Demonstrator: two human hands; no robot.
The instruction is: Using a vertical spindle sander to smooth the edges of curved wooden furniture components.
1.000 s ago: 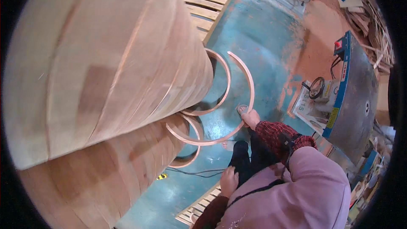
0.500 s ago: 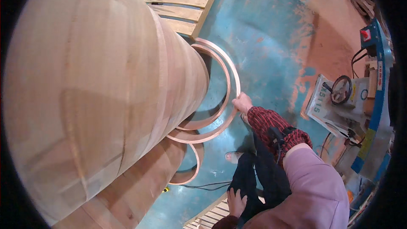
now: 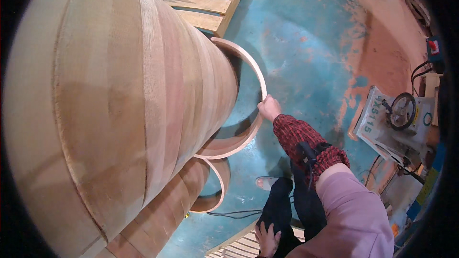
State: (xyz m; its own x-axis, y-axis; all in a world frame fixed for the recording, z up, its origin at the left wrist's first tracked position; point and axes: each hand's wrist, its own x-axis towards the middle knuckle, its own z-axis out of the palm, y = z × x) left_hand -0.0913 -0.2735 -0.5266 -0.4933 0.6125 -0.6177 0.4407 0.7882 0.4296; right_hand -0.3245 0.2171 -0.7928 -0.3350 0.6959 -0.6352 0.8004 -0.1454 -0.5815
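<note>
My right hand (image 3: 270, 107) is closed around the edge of a curved wooden hoop (image 3: 258, 71), fingers wrapped over its rim. The hoop stands low beside a tall stack of pale wooden rings (image 3: 119, 91), which hides its left part. My left hand (image 3: 268, 240) lies on my dark trouser leg with its fingers spread and holds nothing. A smaller wooden hoop (image 3: 223, 184) shows just below the held one, at the end of a second wooden stack (image 3: 165, 205).
Slatted wooden pallets lie at the far side (image 3: 196, 2) and near my legs (image 3: 244, 246). Dark cables (image 3: 239, 214) cross the blue floor (image 3: 301, 52). At the right stands a machine with a black handwheel (image 3: 401, 111). Reddish dust covers part of the floor.
The two separate hoop rims now appear as one, the held hoop having moved slightly left toward the stack with my right hand. My view has shifted a little.
</note>
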